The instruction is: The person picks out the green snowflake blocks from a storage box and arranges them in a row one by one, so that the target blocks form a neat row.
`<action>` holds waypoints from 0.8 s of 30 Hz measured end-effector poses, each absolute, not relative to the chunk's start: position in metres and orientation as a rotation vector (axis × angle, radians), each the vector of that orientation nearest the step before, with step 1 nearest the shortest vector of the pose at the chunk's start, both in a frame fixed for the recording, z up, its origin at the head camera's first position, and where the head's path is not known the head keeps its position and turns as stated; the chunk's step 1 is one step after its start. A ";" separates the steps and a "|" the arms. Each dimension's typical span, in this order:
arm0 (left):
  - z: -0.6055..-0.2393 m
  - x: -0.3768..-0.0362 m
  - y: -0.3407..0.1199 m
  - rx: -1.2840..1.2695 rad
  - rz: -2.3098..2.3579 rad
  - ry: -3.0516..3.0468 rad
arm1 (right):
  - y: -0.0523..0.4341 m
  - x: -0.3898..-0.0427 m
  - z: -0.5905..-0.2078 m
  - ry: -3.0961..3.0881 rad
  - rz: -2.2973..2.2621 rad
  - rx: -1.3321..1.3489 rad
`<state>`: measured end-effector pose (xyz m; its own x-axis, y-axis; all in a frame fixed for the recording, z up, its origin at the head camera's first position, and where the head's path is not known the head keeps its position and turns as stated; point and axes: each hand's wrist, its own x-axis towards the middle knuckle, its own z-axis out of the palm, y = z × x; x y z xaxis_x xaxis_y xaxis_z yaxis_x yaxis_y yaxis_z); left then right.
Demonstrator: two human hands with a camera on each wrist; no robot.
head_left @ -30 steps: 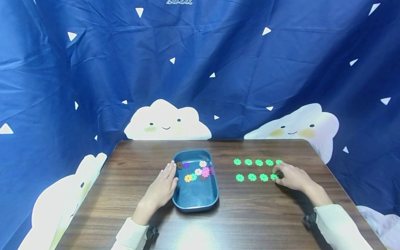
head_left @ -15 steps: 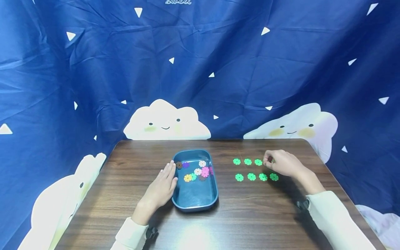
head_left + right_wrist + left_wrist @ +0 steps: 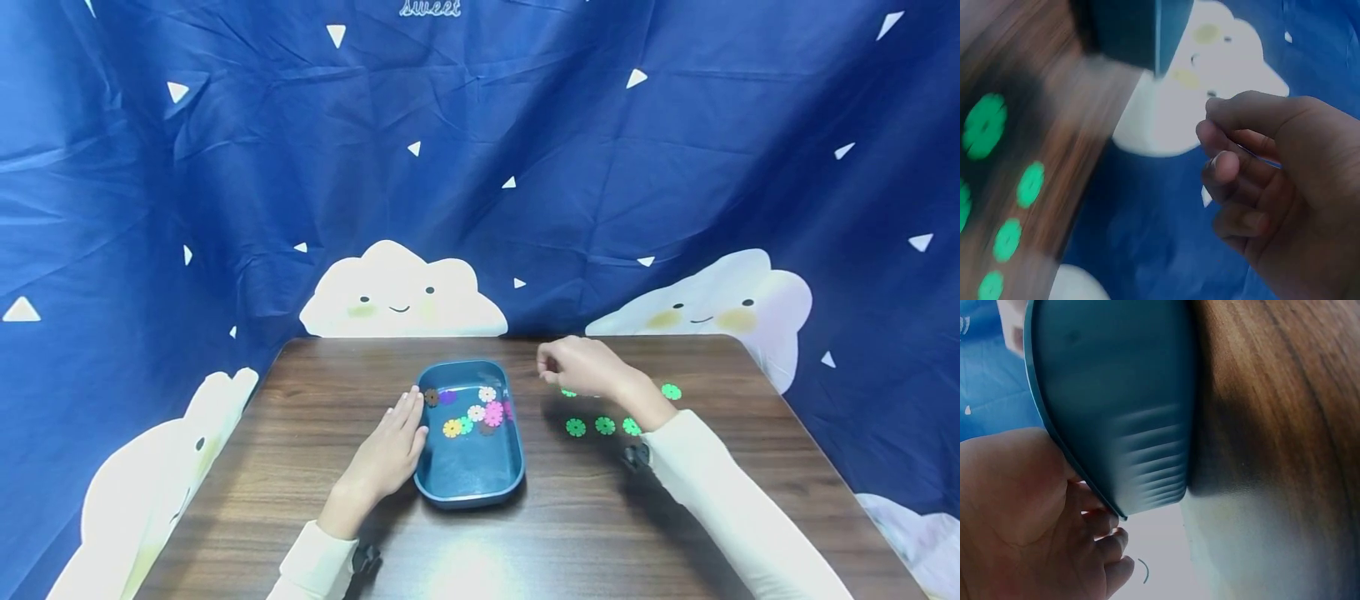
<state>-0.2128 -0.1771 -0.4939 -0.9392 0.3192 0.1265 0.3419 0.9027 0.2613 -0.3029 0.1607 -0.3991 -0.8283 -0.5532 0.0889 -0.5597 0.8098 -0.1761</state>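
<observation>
My left hand (image 3: 385, 454) lies with fairly straight fingers along the left rim of a dark teal plastic tray (image 3: 465, 483). Its palm is by the tray's rim in the left wrist view. Inside the tray are several flower-shaped plastic discs, among them a pink disc (image 3: 493, 413), an orange disc (image 3: 452, 427) and a brown disc (image 3: 431, 397). My right hand (image 3: 588, 367) hovers over two rows of green discs (image 3: 605, 426), right of the tray. Its fingers are loosely curled, with nothing seen between them in the right wrist view. It covers part of the rows.
All this is on a dark brown wooden table (image 3: 322, 367) with rounded far corners. A blue curtain (image 3: 570, 150) with white triangles and smiling clouds hangs behind it. One green disc (image 3: 671, 392) shows beyond the right forearm.
My right hand has left the right end of the green rows and moved left toward the tray, rising above the table. The left hand and the tray stay where they were.
</observation>
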 end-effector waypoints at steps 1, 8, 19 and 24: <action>-0.494 -0.213 -0.177 -0.518 -0.432 -2.989 | 0.152 -0.304 -0.398 -2.957 0.298 0.935; -0.494 -0.214 -0.177 -0.526 -0.435 -2.980 | 0.096 -0.306 -0.390 -2.927 0.190 1.105; -0.500 -0.215 -0.176 -0.530 -0.463 -2.917 | 0.034 -0.307 -0.396 -2.953 0.116 1.276; -0.500 -0.214 -0.178 -0.529 -0.425 -2.945 | 0.016 -0.312 -0.410 -3.027 0.059 1.332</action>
